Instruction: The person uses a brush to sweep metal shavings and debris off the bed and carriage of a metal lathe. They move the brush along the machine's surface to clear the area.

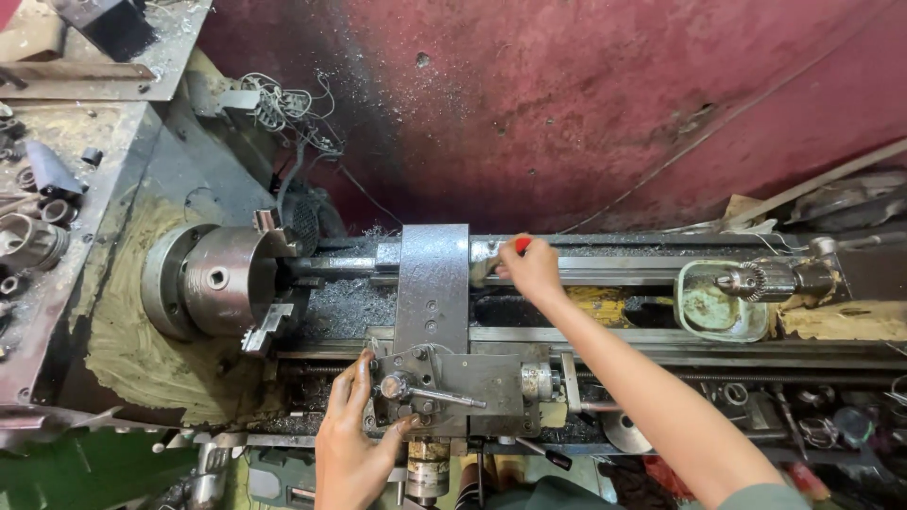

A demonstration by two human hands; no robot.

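Reaching to twelve o'clock, the right hand [532,269] is closed around a red-handled brush [501,260] on the lathe bed [614,274]. The left hand [354,434] is spread open against the carriage [433,312], gripping nothing. Swarf could be swept towards the chuck [222,279] at nine o'clock.

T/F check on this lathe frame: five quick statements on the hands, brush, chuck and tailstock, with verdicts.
1. The right hand holds a red-handled brush at the far bed rail. True.
2. The left hand grips the chuck. False: it rests on the carriage apron, beside a small lever.
3. The chuck holds a long bar. False: no workpiece shows in it.
4. Metal chips lie on the bed near the chuck. True.
5. The tailstock's drill chuck sits left of the carriage. False: it is at the right end.
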